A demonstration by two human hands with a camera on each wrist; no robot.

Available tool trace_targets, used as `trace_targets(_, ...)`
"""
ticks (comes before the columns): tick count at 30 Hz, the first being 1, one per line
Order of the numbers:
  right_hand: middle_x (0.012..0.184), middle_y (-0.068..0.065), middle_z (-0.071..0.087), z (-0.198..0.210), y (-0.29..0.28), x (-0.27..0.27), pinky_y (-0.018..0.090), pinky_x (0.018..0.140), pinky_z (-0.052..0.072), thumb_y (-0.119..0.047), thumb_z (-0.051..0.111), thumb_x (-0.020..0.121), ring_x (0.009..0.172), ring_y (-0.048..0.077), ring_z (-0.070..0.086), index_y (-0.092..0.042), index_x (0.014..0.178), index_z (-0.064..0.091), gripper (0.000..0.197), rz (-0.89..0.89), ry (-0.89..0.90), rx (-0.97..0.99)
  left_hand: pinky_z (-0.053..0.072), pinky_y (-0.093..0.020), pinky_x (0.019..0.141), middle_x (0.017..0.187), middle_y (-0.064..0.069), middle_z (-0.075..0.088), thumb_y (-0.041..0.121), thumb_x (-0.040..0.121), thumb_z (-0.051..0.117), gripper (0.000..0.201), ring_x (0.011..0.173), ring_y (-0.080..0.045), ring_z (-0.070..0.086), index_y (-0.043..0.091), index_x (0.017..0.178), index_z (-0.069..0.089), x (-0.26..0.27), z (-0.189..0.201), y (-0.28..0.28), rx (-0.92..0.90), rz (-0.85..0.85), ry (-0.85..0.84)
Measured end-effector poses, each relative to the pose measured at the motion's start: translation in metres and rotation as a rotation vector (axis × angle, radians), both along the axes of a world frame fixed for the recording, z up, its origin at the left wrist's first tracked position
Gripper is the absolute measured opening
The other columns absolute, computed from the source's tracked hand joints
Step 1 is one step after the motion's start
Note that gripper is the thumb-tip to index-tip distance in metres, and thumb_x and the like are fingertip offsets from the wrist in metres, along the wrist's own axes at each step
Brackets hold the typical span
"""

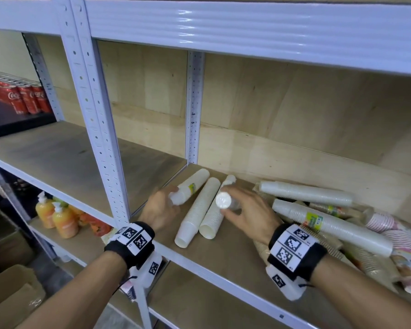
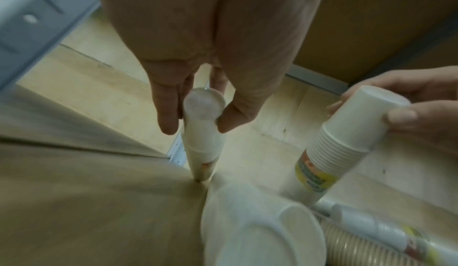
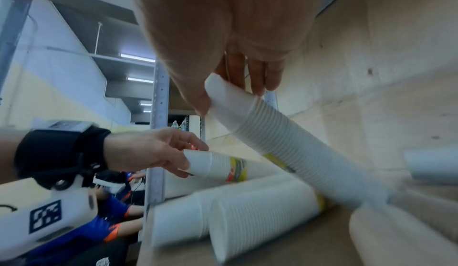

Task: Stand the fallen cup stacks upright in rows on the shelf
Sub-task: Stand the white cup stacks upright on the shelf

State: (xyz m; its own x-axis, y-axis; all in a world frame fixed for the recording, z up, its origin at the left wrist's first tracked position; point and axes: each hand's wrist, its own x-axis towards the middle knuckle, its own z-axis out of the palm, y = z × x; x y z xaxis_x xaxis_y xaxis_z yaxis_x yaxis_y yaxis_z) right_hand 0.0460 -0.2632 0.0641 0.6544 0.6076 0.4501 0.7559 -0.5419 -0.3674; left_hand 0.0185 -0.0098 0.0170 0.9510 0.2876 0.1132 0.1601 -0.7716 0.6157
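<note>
Several white cup stacks lie fallen on the plywood shelf [image 1: 223,260]. My left hand [image 1: 170,198] [image 2: 198,117] pinches the closed end of a yellow-labelled stack [image 1: 193,185] [image 2: 203,144], which tilts up with its far end on the board. My right hand [image 1: 228,201] [image 3: 228,97] grips the closed end of a second ribbed stack [image 1: 223,200] [image 3: 285,146], raised at a slant. Two more white stacks [image 1: 199,214] lie flat between my hands, open ends toward me.
A jumbled pile of clear, brown and pink patterned cup stacks [image 1: 330,224] fills the shelf's right side. A white upright post [image 1: 100,129] stands left of my left hand, and the upper shelf beam [image 1: 247,27] hangs overhead. Cola cans [image 1: 22,96] and soap bottles [image 1: 57,217] sit on the neighbouring shelves.
</note>
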Motion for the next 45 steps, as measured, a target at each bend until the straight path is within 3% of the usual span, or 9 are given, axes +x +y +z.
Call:
trace_targets(5,0.106,-0.008,0.065,0.039,-0.006,0.021,0.023,0.081,0.049,-0.027,0.070,0.087,0.093,0.009,0.060,-0.022,0.113,0.062,0.028,-0.132,0.046,0.216,0.041,-0.023,0.078,0.111,-0.006,0.054,0.015,0.089,0.062,0.034,0.091,-0.016,0.052,0.016,0.123,0.060,0.008,0.042,-0.010,0.005,-0.011,-0.257)
trace_targets(7,0.101,-0.007,0.066,0.052,-0.008,0.032,0.023,0.080,0.051,-0.026,0.071,0.086,0.088,0.010,0.061,-0.021,0.109,0.063,0.026,-0.198,0.053,0.292,0.041,-0.024,0.074,0.105,-0.005,0.059,0.017,0.089,0.062,0.024,0.092,-0.020,0.058,0.016,0.113,0.062,0.017,0.056,-0.013,-0.023,-0.027,-0.328)
trace_targets(11,0.107,-0.006,0.068,0.076,-0.010,0.055,0.023,0.085,0.051,-0.027,0.070,0.086,0.093,0.010,0.063,-0.018,0.115,0.063,0.031,-0.251,0.074,0.408,0.052,-0.030,0.082,0.121,-0.011,0.062,0.019,0.092,0.060,0.037,0.104,-0.027,0.064,0.018,0.128,0.058,0.037,0.082,-0.015,-0.013,-0.037,-0.379)
trace_targets(14,0.112,-0.005,0.068,0.094,-0.006,0.071,0.024,0.088,0.051,-0.030,0.069,0.087,0.098,0.011,0.063,-0.017,0.121,0.061,0.037,-0.269,0.030,0.435,0.052,-0.031,0.085,0.124,-0.013,0.062,0.016,0.093,0.059,0.038,0.107,-0.029,0.064,0.015,0.131,0.057,0.055,0.103,-0.013,0.014,-0.026,-0.407)
trace_targets(24,0.107,-0.003,0.066,0.122,0.043,0.114,0.020,0.079,0.042,-0.031,0.063,0.092,0.092,0.011,0.059,-0.015,0.116,0.059,0.029,-0.248,0.060,0.488,0.047,-0.027,0.091,0.131,-0.012,0.061,0.009,0.096,0.053,0.034,0.120,-0.031,0.057,0.011,0.130,0.058,0.100,0.155,0.008,0.133,-0.050,-0.360)
trace_targets(28,0.109,0.000,0.066,0.121,0.067,0.128,0.022,0.079,0.044,-0.030,0.063,0.092,0.094,0.014,0.061,-0.012,0.117,0.058,0.031,-0.231,0.114,0.486,0.049,-0.034,0.100,0.133,-0.008,0.061,0.009,0.095,0.053,0.036,0.124,-0.026,0.056,0.013,0.130,0.060,0.114,0.166,0.016,0.120,-0.074,-0.356)
trace_targets(35,0.112,0.005,0.066,0.117,0.100,0.152,0.025,0.082,0.047,-0.030,0.062,0.092,0.098,0.020,0.063,-0.010,0.121,0.057,0.035,-0.242,0.173,0.419,0.048,-0.033,0.102,0.131,-0.001,0.064,0.013,0.095,0.052,0.038,0.121,-0.020,0.059,0.017,0.133,0.059,0.136,0.169,0.028,0.075,-0.082,-0.282)
trace_targets(42,0.109,0.007,0.066,0.105,0.121,0.169,0.024,0.073,0.042,-0.035,0.061,0.093,0.087,0.018,0.057,-0.011,0.121,0.057,0.037,-0.273,0.223,0.270,0.041,-0.019,0.098,0.135,-0.003,0.061,0.011,0.096,0.051,0.039,0.125,-0.017,0.056,0.015,0.135,0.057,0.150,0.158,0.029,0.052,-0.132,-0.252)
trace_targets(45,0.108,0.007,0.066,0.099,0.125,0.176,0.027,0.074,0.044,-0.035,0.061,0.093,0.089,0.021,0.059,-0.011,0.118,0.058,0.035,-0.268,0.249,0.250,0.040,-0.020,0.101,0.137,-0.005,0.059,0.011,0.097,0.052,0.040,0.128,-0.018,0.054,0.013,0.136,0.056,0.155,0.154,0.029,0.027,-0.158,-0.234)
